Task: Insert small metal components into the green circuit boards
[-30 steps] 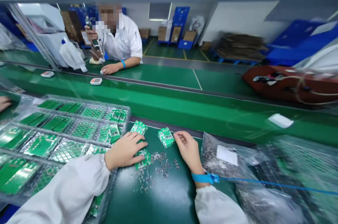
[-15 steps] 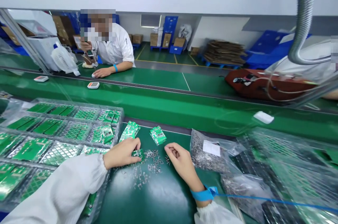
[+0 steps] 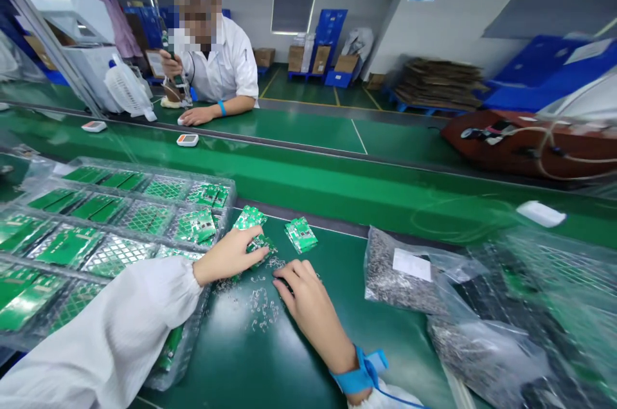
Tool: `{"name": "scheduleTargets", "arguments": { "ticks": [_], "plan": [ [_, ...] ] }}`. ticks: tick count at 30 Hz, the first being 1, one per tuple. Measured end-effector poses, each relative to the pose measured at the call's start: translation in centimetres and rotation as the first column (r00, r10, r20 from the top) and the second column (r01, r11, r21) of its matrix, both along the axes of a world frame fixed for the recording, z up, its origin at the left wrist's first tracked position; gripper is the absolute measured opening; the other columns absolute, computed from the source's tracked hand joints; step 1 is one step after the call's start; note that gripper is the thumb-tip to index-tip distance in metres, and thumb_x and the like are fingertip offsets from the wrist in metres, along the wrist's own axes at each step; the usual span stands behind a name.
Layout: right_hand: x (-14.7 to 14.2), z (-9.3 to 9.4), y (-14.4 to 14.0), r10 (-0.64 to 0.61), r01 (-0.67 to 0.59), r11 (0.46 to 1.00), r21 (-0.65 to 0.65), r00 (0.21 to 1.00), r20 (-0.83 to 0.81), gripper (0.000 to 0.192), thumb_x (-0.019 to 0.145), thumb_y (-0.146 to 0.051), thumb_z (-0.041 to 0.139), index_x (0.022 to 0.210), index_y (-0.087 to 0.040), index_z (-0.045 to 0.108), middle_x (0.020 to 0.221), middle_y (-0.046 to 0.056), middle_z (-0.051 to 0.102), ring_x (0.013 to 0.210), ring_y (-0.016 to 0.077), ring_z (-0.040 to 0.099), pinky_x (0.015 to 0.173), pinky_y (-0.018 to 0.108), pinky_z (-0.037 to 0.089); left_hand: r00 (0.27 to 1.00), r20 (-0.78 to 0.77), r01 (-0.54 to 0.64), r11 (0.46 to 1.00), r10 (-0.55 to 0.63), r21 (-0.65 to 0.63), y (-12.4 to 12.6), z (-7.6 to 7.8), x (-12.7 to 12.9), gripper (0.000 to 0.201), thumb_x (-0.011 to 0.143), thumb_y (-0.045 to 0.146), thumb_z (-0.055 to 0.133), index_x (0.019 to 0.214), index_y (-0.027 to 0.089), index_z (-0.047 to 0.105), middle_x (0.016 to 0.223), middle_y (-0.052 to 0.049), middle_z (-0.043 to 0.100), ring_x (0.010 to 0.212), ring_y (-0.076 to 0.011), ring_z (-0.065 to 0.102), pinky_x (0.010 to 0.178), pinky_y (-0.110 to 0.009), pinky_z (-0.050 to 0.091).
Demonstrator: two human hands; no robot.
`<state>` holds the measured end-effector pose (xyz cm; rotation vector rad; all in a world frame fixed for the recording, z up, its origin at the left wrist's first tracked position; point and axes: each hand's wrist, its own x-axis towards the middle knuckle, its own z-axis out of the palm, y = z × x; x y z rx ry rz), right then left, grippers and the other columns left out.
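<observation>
My left hand (image 3: 227,257) is at the right edge of a clear plastic tray (image 3: 230,193), its thumb and fingers closed round a small green circuit board (image 3: 261,242). Part of that board is hidden by the hand. Low over the table, my right hand (image 3: 311,306) has its thumb and forefinger tips close together beside small metal parts (image 3: 274,263); whether a part is between them is too small to see. More loose metal parts (image 3: 263,309) lie scattered nearer me. Beyond the hands rest a stack of circuit boards (image 3: 249,217) and another board pile (image 3: 301,235).
Bags of small metal parts (image 3: 385,274) lie on the right, near stacked clear trays (image 3: 569,293). A raised green ledge (image 3: 337,184) runs behind the table (image 3: 241,364). Across it sits a co-worker (image 3: 236,62) holding a tool. A blue strap (image 3: 351,378) with a cord circles my right wrist.
My right hand has moved left over the scattered metal parts, closer to my left hand. The left hand still holds the board, now tilted. The camera view has shifted.
</observation>
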<state>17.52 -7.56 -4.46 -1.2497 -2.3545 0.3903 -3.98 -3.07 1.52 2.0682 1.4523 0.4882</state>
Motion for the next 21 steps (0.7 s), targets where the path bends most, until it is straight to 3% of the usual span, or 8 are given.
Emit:
{"name": "scheduleTargets", "arguments": {
  "ticks": [4, 10, 15, 17, 21],
  "plan": [
    [-0.7, 0.1, -0.1, -0.047, 0.045, 0.998, 0.045, 0.998, 0.050, 0.011, 0.096, -0.015, 0.064, 0.089, -0.023, 0.063, 0.092, 0.004, 0.064, 0.087, 0.0247, 0.060, 0.073, 0.038, 0.052, 1.000, -0.007, -0.018, 1.000, 0.018, -0.001, 0.1, 0.0, -0.1, 0.018, 0.095, 0.039, 0.055, 0.088, 0.022, 0.054, 0.059, 0.008, 0.044, 0.058, -0.0163, 0.045, 0.060, -0.028, 0.027],
    [-1.1, -0.4, -0.4, -0.097, 0.065, 0.975, 0.214, 0.985, 0.143, 0.014, 0.096, -0.011, 0.055, 0.088, -0.022, 0.058, 0.090, 0.006, 0.063, 0.084, 0.0267, 0.061, 0.072, 0.040, 0.054, 1.000, -0.009, 0.005, 0.997, -0.004, 0.074, 0.3, -0.7, -0.4, 0.021, 0.093, 0.041, 0.055, 0.086, 0.022, 0.055, 0.062, 0.006, 0.049, 0.062, -0.0178, 0.049, 0.063, -0.029, 0.032],
    [-1.4, 0.1, -0.7, -0.095, 0.102, 0.956, 0.274, 0.995, -0.040, 0.022, 0.098, -0.007, 0.045, 0.087, -0.026, 0.051, 0.086, 0.004, 0.064, 0.078, 0.0246, 0.063, 0.069, 0.036, 0.055, 0.999, 0.028, -0.033, 0.991, 0.030, 0.127, 0.2, -1.4, -0.7, 0.023, 0.092, 0.042, 0.055, 0.096, 0.020, 0.061, 0.074, 0.002, 0.060, 0.072, -0.0198, 0.054, 0.070, -0.030, 0.040],
    [-1.4, 0.0, -0.6, -0.090, 0.122, 0.963, 0.242, 0.986, -0.140, 0.024, 0.101, -0.011, 0.041, 0.087, -0.027, 0.050, 0.083, 0.002, 0.064, 0.075, 0.0231, 0.065, 0.064, 0.033, 0.055, 0.998, 0.048, -0.049, 0.993, 0.044, 0.103, 0.0, -1.6, -0.7, 0.021, 0.091, 0.040, 0.057, 0.096, 0.020, 0.061, 0.079, 0.001, 0.062, 0.077, -0.0214, 0.056, 0.075, -0.032, 0.042],
    [-1.1, -2.0, 0.6, -0.040, 0.111, 0.979, 0.170, 0.928, -0.370, 0.024, 0.105, -0.021, 0.039, 0.092, -0.029, 0.059, 0.079, 0.000, 0.068, 0.072, 0.0214, 0.069, 0.064, 0.031, 0.057, 0.989, 0.113, -0.102, 0.994, 0.096, 0.046, -0.4, -1.7, -0.6, 0.021, 0.087, 0.038, 0.062, 0.098, 0.020, 0.063, 0.087, -0.001, 0.064, 0.086, -0.0246, 0.058, 0.086, -0.036, 0.043]
  ]
}}
